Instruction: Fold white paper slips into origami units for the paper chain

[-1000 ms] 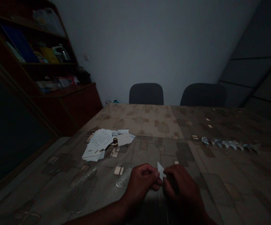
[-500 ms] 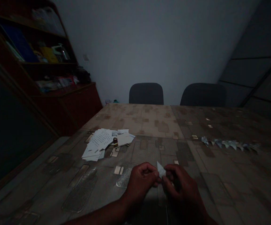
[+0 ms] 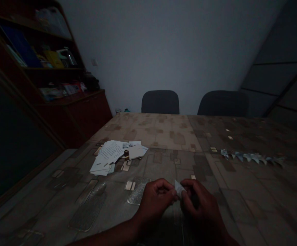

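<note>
A small folded piece of white paper (image 3: 179, 188) with a pointed tip is pinched between my two hands, just above the table's near part. My left hand (image 3: 156, 196) is closed, thumb and forefinger gripping the paper's left edge. From the other side, the thumb and fingers of my right hand (image 3: 199, 201) press on the same paper. To the left lies a loose pile of paper sheets (image 3: 112, 153), some with writing or print. Off to the right, several small folded paper pieces (image 3: 252, 158) stand in a row.
A patterned cloth covers the table (image 3: 164, 131). Two dark chairs (image 3: 160, 102) stand at its far side, against a pale wall. At the left rises a dark red shelf cabinet (image 3: 87, 111) holding folders, bags and a kettle. The room is dim.
The folded paper has tilted, and its tip now sits slightly lower and further right. My fingers have shifted a little around it; the pile and the row have stayed put.
</note>
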The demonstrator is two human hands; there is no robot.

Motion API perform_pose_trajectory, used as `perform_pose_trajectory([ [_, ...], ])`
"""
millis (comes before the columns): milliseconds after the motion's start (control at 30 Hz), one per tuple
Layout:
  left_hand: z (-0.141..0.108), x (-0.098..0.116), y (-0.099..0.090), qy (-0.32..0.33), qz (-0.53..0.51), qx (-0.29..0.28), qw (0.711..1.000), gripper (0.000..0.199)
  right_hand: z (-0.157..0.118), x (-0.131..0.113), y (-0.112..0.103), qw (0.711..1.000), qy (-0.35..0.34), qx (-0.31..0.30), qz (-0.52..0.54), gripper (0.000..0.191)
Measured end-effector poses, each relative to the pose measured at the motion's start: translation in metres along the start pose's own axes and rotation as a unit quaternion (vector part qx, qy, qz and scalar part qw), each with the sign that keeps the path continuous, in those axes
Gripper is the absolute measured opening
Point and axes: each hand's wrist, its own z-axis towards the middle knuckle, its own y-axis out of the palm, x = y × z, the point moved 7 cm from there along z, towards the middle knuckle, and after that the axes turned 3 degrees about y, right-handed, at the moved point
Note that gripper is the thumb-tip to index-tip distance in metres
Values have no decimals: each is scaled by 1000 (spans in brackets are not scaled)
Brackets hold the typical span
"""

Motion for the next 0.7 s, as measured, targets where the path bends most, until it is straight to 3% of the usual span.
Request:
perform_pose_trajectory([
  [200, 1, 2, -1, -7, -22, 3, 1000, 20, 2, 10, 8, 994, 71, -68, 47, 20],
  [400, 5, 0, -4, 40, -45, 6, 998, 16, 1, 12, 15, 983, 118, -97, 104, 28],
  [600, 2, 8, -5, 66, 3, 12, 998, 6, 1, 11, 14, 990, 89, -81, 67, 26],
  [700, 1, 9, -5, 63, 24, 19, 998, 11, 1, 6, 12, 994, 55, -78, 48, 25],
])
